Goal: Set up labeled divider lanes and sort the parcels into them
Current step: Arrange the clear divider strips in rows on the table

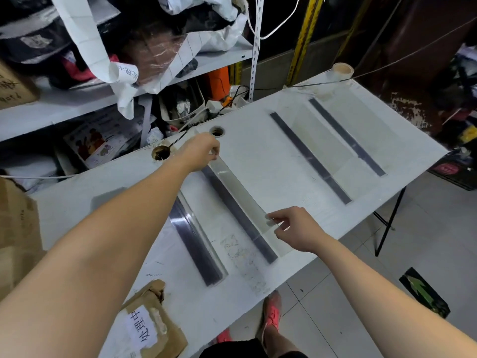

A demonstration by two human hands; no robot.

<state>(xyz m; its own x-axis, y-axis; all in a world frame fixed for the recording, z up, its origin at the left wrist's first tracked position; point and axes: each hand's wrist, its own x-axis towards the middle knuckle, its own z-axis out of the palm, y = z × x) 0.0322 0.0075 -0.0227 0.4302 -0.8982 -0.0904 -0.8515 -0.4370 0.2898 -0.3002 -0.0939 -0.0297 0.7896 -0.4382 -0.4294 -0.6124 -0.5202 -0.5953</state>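
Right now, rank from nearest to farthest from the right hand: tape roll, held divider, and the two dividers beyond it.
1. held divider, pinched by the right hand
2. middle divider, one lane right
3. end divider, farther right
4. tape roll, far table corner

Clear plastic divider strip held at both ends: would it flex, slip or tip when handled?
Probably stiff: the clear plastic divider strip runs straight between the left hand and right hand, no sag. Likely light, since fingertip pinches alone hold it. Its narrow, glossy form may tip or slide on the white table.
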